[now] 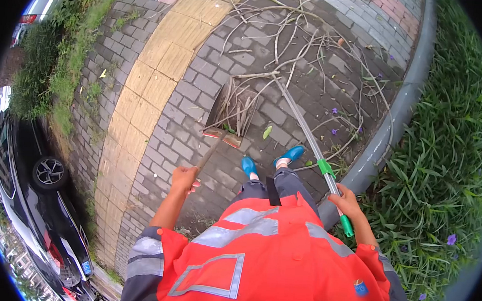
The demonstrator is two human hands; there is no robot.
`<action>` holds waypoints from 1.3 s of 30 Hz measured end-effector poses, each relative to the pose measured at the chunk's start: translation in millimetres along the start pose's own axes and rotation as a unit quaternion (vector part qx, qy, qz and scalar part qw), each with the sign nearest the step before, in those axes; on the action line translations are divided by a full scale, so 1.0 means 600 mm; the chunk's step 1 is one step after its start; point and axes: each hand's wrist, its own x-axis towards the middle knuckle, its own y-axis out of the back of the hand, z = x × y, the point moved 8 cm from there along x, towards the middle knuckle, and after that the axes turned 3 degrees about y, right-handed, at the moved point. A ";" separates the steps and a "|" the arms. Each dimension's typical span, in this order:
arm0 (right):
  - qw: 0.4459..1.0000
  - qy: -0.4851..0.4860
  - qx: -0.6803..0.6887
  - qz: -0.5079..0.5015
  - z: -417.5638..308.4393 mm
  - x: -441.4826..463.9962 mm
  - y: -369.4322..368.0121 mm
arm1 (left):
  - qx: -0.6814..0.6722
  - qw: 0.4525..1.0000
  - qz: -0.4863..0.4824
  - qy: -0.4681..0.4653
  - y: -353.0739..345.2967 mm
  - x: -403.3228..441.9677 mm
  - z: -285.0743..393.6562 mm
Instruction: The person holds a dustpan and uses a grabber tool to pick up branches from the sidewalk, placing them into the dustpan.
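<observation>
My left hand (184,179) is closed around the wooden handle of a dustpan (213,110). The pan rests on the paving ahead of my feet, with several broken twigs (236,109) and a few green leaves in it. In my right hand (345,201) is a long metal litter picker (302,121) with green grip parts. Its far tip meets a stick (255,74) at the pan's far edge; whether the tip clamps it, I cannot tell. Beyond lies a loose tangle of bare branches (298,33).
A raised grey kerb (409,101) borders grassy plants (451,139) on my right. Yellow tactile paving (144,80) runs along the left side of the brick pavement. Farther left stands a black car (34,191) beside a weedy verge (68,74). My blue shoes (290,155) are close behind the pan.
</observation>
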 end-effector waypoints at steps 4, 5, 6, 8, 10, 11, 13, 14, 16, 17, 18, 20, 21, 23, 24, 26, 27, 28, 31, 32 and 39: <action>0.987 0.019 -0.077 0.137 -0.034 0.090 0.098 | -0.016 1.000 -0.003 -0.002 -0.004 -0.004 -0.010; 0.983 0.009 -0.117 0.143 -0.025 0.133 0.117 | -0.019 1.000 0.004 0.007 -0.001 -0.012 -0.008; 0.976 -0.001 -0.157 0.149 -0.012 0.184 0.134 | -0.022 1.000 0.012 0.016 0.002 -0.016 -0.009; 0.975 -0.001 -0.151 0.165 -0.025 0.251 0.167 | -0.025 0.999 0.015 0.022 0.006 -0.012 -0.016; 0.971 -0.001 -0.150 0.185 -0.048 0.302 0.179 | -0.026 0.999 0.019 0.029 0.008 -0.012 -0.026; 0.967 -0.003 -0.151 0.205 -0.060 0.327 0.184 | -0.020 0.999 0.026 0.031 0.008 -0.014 -0.032; 0.973 -0.019 -0.161 0.162 -0.071 0.387 0.172 | -0.013 0.999 0.035 0.036 0.010 -0.014 -0.044; 0.977 -0.037 -0.172 0.119 -0.078 0.400 0.155 | -0.014 0.999 0.035 0.038 0.012 -0.014 -0.048; 0.976 -0.045 -0.174 0.123 -0.085 0.397 0.132 | -0.015 0.998 0.036 0.044 0.016 -0.014 -0.055; 0.965 -0.022 -0.207 0.160 -0.088 0.400 0.125 | -0.014 0.998 0.035 0.043 0.019 -0.019 -0.056; 0.951 0.002 -0.241 0.196 -0.089 0.399 0.120 | -0.015 0.998 0.033 0.044 0.021 -0.022 -0.062; 0.956 0.005 -0.231 0.180 -0.064 0.385 0.117 | -0.020 0.998 0.036 0.047 0.022 -0.020 -0.075; 0.969 0.016 -0.188 0.160 -0.048 0.369 0.115 | -0.024 0.998 0.039 0.042 0.023 -0.017 -0.074; 0.988 0.037 -0.104 0.111 -0.014 0.318 0.106 | -0.031 0.998 0.036 0.039 0.021 -0.015 -0.070; 0.994 0.044 -0.063 0.078 0.002 0.274 0.092 | -0.032 0.998 0.037 0.039 0.023 -0.019 -0.074; 0.995 0.066 0.008 0.070 -0.010 0.156 0.069 | -0.037 0.998 0.035 0.044 0.024 -0.020 -0.073; 0.996 0.076 0.011 0.054 -0.003 0.115 0.051 | -0.036 0.998 0.031 0.042 0.024 -0.020 -0.071; 0.995 0.085 0.015 0.040 0.002 0.081 0.034 | -0.040 0.998 0.035 0.044 0.026 -0.020 -0.072; 0.999 0.040 0.021 -0.015 -0.018 -0.003 -0.030 | -0.056 0.997 0.026 0.047 0.024 -0.012 -0.083; 0.997 0.073 -0.015 0.008 -0.033 -0.015 -0.043 | -0.056 0.997 0.027 0.047 0.023 -0.006 -0.093; 0.979 0.117 -0.126 0.108 -0.076 -0.066 -0.037 | -0.046 0.998 0.033 0.021 0.032 -0.008 -0.134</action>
